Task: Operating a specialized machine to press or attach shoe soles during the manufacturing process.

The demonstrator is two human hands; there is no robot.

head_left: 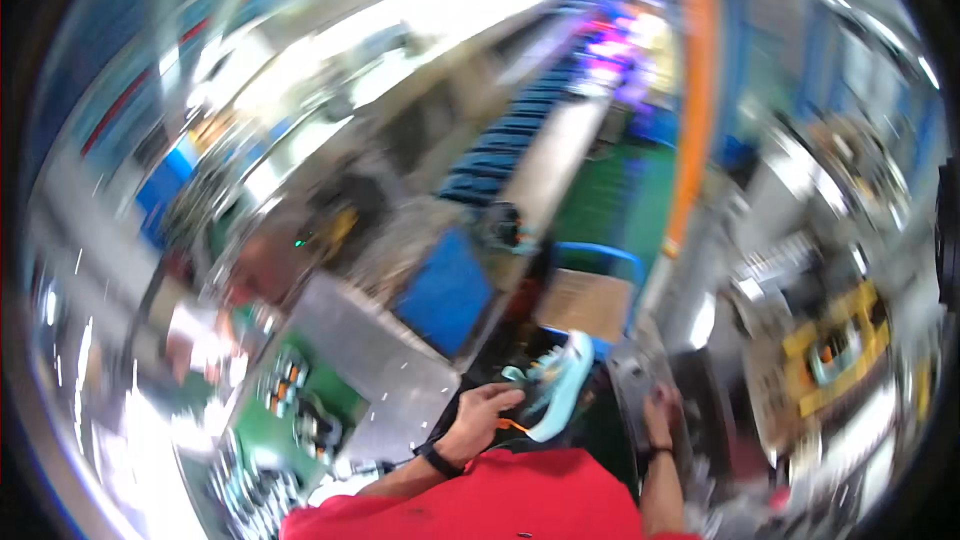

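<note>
Pale-blue shoe (566, 392) tilts, left hand (486, 414) fingers clamped on it, near a brown board (585, 302). Right hand (659, 414) blurs beside a grey panel (630, 380); I cannot tell its fingers' state. Green mat (342, 392) lies left, orange post (693, 120) ahead.

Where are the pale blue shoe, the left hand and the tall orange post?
Pale blue shoe (562, 387), head view: middle of its body, near the sole.
Left hand (484, 419), head view: back of the hand.
Orange post (699, 90), head view: about midway along its shaft.
</note>
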